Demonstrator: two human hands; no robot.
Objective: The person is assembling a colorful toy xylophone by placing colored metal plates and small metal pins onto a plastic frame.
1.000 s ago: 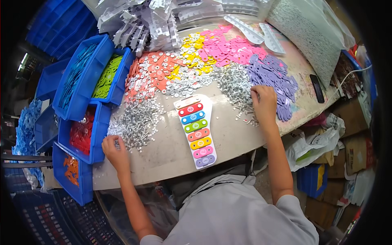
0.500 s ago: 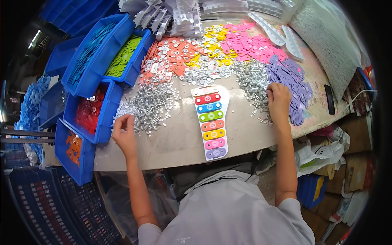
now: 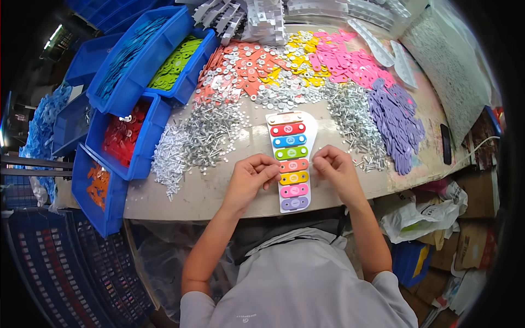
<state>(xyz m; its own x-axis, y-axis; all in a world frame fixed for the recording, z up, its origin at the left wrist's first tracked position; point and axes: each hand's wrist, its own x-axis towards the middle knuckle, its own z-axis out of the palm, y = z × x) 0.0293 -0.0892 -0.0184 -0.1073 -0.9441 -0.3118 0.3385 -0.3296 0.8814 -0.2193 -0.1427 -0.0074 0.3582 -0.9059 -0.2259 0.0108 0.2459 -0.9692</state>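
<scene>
A toy xylophone (image 3: 295, 142) lies on the table in front of me, its white base carrying a column of coloured bars. White round caps sit at the ends of the upper bars; the lower ones show dark holes. Beside the left end of the salmon bar (image 3: 294, 165), my left hand (image 3: 247, 179) is closed in a pinch. At that bar's right end, my right hand (image 3: 342, 174) pinches too. Whatever the fingertips hold is too small to make out.
White pins (image 3: 169, 156) and grey metal pins (image 3: 213, 131) are heaped on the left, more metal pins (image 3: 355, 123) on the right. Purple bars (image 3: 396, 126), pink bars (image 3: 350, 60) and salmon bars (image 3: 249, 68) lie behind. Blue bins (image 3: 128, 175) line the left; a phone (image 3: 445, 143) lies right.
Both hands have come inward from the pin heaps, left and right, to the two sides of the xylophone. The view has shifted slightly.
</scene>
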